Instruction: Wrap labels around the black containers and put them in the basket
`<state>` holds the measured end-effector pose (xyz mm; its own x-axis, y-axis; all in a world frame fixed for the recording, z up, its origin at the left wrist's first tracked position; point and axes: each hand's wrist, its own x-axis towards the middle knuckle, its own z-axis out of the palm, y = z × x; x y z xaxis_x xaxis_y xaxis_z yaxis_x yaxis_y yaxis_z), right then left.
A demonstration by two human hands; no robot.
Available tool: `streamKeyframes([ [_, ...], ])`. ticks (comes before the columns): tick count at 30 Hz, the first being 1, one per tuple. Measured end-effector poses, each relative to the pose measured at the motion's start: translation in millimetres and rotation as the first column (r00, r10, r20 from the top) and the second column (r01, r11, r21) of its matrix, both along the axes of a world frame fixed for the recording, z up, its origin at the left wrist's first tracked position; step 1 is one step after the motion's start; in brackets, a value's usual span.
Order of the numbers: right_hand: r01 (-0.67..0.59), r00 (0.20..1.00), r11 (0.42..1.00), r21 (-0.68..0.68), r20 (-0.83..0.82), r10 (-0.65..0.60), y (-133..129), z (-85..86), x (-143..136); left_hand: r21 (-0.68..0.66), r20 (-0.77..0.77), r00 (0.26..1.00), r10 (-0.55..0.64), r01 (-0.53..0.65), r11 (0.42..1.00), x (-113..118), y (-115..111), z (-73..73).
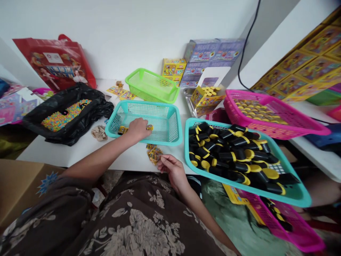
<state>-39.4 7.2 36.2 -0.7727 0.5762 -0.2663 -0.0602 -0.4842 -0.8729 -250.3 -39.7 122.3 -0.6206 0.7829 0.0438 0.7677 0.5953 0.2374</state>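
Note:
My left hand [139,129] is inside the front of the teal basket [177,124], its fingers closed on a small yellow printed piece [150,127]. To its left in the basket lies another small yellow-and-dark piece [122,130]. At the front edge of the table, my right hand [172,168] has thumb and fingers pinched together at a little heap of yellow printed pieces [153,155]. Whether these are stickers or flat packets I cannot tell. The heap lies just in front of the teal basket.
Right of my hands, a larger teal basket [189,142] holds many black tubes with yellow caps. A pink basket [298,128], a green basket [151,83] and stacked boxes [202,53] stand behind. Colourful beads [66,115] fill a black-lined container at left, beside a crumpled cloth [99,133].

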Motion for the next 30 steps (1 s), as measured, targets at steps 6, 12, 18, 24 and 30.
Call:
streamKeyframes([
  [6, 0.052, 0.998, 0.992, 0.112, -0.036, -0.049, 1, -0.4, 4, -0.241, 0.093, 0.996, 0.016, 0.007, 0.971, -17, 25, -16.2],
  [12, 0.066, 0.998, 0.988, 0.141, -0.001, -0.066, 3, -2.1, 9, -0.157, 0.021, 1.000, -0.011, 0.015, 0.987, -20, 4, -1.8],
  [18, 0.019, 0.999, 0.988, 0.153, 0.024, -0.023, 3, -2.1, 19, 0.265, -0.055, 0.979, 0.197, -0.176, 0.948, -49, -68, 12.1],
  [24, -0.052, 0.996, 0.986, 0.159, 0.076, 0.040, 3, -2.8, 18, 0.173, -0.009, 0.795, 0.607, -0.597, 0.784, -73, -152, -25.9],
  [30, -0.104, 0.991, 0.983, 0.149, 0.098, 0.090, -7, 2.5, 4, 0.030, 0.075, 0.883, 0.463, -0.466, 0.884, -83, -170, -56.5],
])
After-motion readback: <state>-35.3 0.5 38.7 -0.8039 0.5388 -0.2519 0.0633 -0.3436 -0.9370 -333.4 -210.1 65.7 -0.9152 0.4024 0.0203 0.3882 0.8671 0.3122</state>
